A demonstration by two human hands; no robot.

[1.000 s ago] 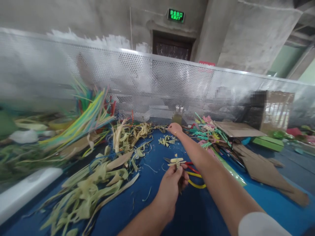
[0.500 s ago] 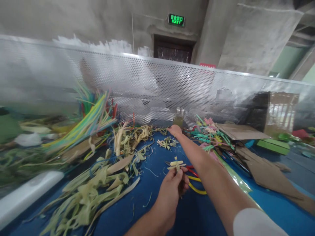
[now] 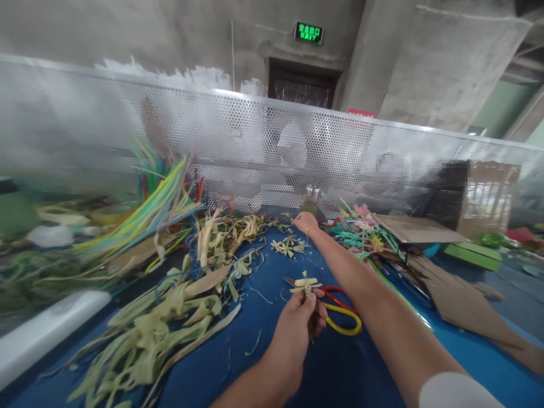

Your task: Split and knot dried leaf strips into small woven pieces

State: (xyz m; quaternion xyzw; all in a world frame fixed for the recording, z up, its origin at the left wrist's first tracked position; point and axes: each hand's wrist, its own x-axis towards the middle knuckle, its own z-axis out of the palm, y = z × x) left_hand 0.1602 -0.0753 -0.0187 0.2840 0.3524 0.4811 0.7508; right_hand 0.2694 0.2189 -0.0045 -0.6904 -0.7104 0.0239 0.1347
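Observation:
My left hand (image 3: 295,326) is closed around a small woven piece of pale leaf strips (image 3: 306,283), its short cross-pieces sticking out above the thumb. Behind it on the blue table lie scissors with one red and one yellow handle (image 3: 346,326), the blades partly hidden. My right hand (image 3: 305,221) stretches to the far side of the table, in front of a glass jar (image 3: 311,198). Its fingers are pinched together, with a small thin bit at the tips, too small to name. Just nearer lies a little heap of cut leaf scraps (image 3: 289,246).
Long pale-green leaf strips (image 3: 148,340) and dried husks (image 3: 229,235) spread on the left, beside coloured strips (image 3: 161,198) and a white bar (image 3: 55,334). Pink and green plastic sprigs (image 3: 365,226) and cardboard (image 3: 459,300) lie right. A perforated metal screen (image 3: 238,141) closes the back.
My right hand has drawn slightly back and to the right, its fingers now pinched with a small bit at the tips. The left hand keeps its hold on the woven piece.

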